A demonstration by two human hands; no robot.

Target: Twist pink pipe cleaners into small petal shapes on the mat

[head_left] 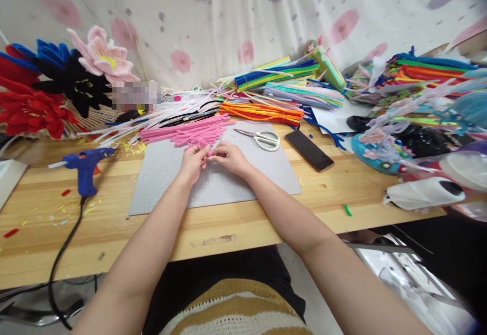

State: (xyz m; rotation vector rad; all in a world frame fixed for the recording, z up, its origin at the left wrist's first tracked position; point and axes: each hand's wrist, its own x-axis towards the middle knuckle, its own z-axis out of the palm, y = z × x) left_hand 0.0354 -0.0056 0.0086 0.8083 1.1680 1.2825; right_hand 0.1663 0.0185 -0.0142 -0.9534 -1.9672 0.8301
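Note:
My left hand (194,163) pinches a small pink fuzzy piece (204,145) above the grey mat (243,188). Close beside it on the right, my right hand (229,157) has its thumb and fingers pressed together at the lower edge of the same pink piece. Just behind the hands lies a pile of pink fuzzy stems (182,132), some long and some short. Scissors (262,138) with pale handles rest on the mat to the right, their blades pointing left.
A blue glue gun (87,167) with a black cord stands at the left. Fuzzy flowers (104,56) fill the back left. A phone (309,150) lies right of the mat. Bundles of coloured stems (262,113) line the back; a white roll (424,193) is at the right.

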